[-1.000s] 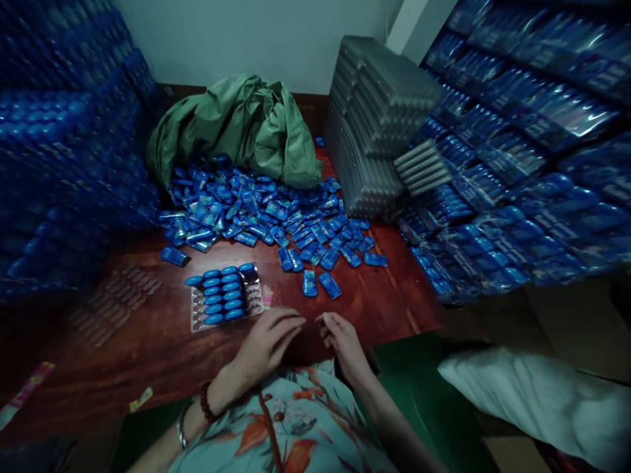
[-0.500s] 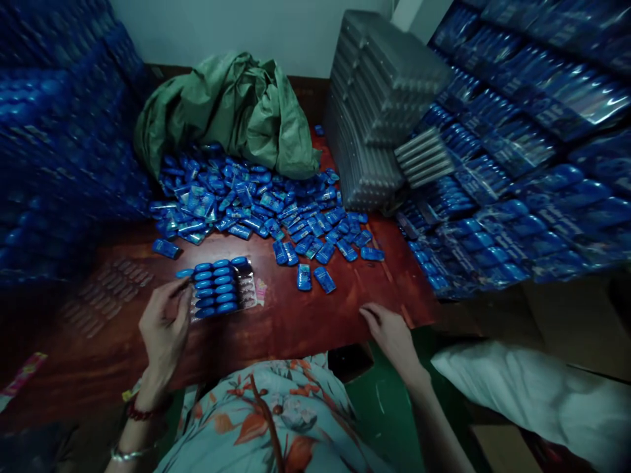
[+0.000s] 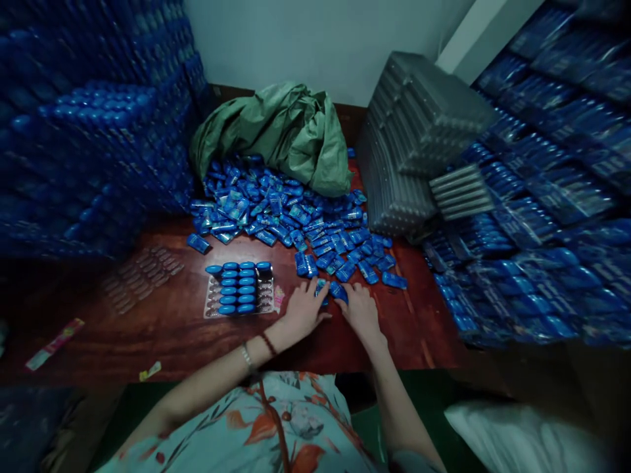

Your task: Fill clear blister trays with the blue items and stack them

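Note:
My left hand [image 3: 302, 309] lies over the table with its fingers apart, fingertips touching a small blue packet [image 3: 321, 289]. Close beside it, my right hand [image 3: 362, 312] has its thumb and fingers round another blue packet [image 3: 338, 291]. To the left is a clear blister tray [image 3: 266, 301]; blue oval pieces [image 3: 246, 290] fill its two middle columns and the far row, while its side columns show bare cavities. A pink slip [image 3: 279, 299] lies at the tray's right edge. Beyond my hands spreads a heap of blue packets [image 3: 276, 203].
A green sack [image 3: 276, 131] lies behind the heap. Grey trays [image 3: 419, 125] are stacked at the back right. Blue packages tower at left [image 3: 98, 131] and right [image 3: 542, 217]. A clear tray [image 3: 142, 276] and a pink strip [image 3: 55, 345] lie on the left of the red-brown table [image 3: 187, 335].
My left hand has left the blister tray and moved right to the packets. My right hand has moved forward to the packet beside it. The view has shifted.

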{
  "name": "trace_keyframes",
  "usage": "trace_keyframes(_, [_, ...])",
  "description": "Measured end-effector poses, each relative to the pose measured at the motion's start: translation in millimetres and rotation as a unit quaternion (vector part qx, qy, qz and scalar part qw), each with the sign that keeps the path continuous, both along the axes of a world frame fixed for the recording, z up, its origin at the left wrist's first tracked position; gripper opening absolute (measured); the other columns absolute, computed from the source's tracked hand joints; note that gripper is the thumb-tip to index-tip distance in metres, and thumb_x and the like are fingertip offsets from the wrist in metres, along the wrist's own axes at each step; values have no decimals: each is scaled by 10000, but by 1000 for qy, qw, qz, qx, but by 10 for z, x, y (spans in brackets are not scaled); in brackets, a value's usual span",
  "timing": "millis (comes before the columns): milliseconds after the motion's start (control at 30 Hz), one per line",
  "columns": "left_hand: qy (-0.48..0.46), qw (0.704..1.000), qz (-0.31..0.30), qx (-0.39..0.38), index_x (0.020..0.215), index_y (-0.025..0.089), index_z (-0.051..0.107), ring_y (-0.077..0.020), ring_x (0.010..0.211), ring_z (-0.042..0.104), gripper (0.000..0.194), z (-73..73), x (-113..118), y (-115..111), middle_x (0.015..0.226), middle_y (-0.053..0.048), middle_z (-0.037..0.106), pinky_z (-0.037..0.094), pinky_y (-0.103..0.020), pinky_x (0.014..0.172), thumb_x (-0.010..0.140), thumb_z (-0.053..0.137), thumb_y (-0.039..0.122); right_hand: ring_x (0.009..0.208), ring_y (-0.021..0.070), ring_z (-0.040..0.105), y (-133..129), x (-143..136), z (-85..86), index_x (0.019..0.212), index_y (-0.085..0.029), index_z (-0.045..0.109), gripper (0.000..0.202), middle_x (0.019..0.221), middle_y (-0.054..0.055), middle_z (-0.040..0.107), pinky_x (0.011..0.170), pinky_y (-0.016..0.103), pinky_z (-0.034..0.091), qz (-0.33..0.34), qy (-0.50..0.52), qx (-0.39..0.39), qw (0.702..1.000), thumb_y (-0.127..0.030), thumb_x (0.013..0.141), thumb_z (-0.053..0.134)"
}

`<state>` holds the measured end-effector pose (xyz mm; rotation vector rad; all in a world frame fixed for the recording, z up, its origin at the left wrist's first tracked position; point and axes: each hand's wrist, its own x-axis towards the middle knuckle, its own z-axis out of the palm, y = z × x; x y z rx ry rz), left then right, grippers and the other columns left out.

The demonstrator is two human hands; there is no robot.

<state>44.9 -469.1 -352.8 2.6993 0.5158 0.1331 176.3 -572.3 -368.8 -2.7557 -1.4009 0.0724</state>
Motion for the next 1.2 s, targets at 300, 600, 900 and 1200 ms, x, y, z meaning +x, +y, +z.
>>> trace_keyframes(300, [76, 997, -13, -7, 1364, 61, 351, -264, 1138, 546, 575, -96, -201, -117, 1356, -244, 437, 517, -350, 851, 797, 404, -18, 618, 165, 565, -151, 50, 78, 1162, -191, 494, 424, 716, 2, 596, 548, 258, 392, -30, 282, 83, 955, -262, 760, 605])
trace_keyframes(600, [-212, 933, 279, -80, 1174, 204, 521, -156, 860, 611, 303, 399, -1899, 589, 984, -58, 589, 523, -265, 760, 875, 480, 232, 765, 156, 610, 691, -836, -52, 1011, -222, 578, 228, 892, 37, 609, 622, 266, 508, 22, 533, 343, 774, -364, 833, 561])
trace_keyframes(900, [-217, 936, 277, 5, 1032, 181, 588, -156, 863, 593, 196, -184, -1929, 1151, 954, -65, 607, 507, -276, 749, 891, 462, 233, 929, 194, 581, 1127, -804, -131, 1091, -227, 593, 257, 986, 77, 590, 850, 334, 471, 256, 302, 266, 879, -238, 918, 403])
trace_keyframes(1200, [-196, 963, 180, 50, 1147, 191, 553, -161, 959, 574, 267, -208, -2014, 1274, 1045, -93, 595, 503, -289, 804, 918, 414, 181, 790, 164, 574, 1278, -743, 167, 1093, -228, 583, 263, 947, 61, 556, 628, 241, 421, 381, 144, 56, 912, -167, 916, 399])
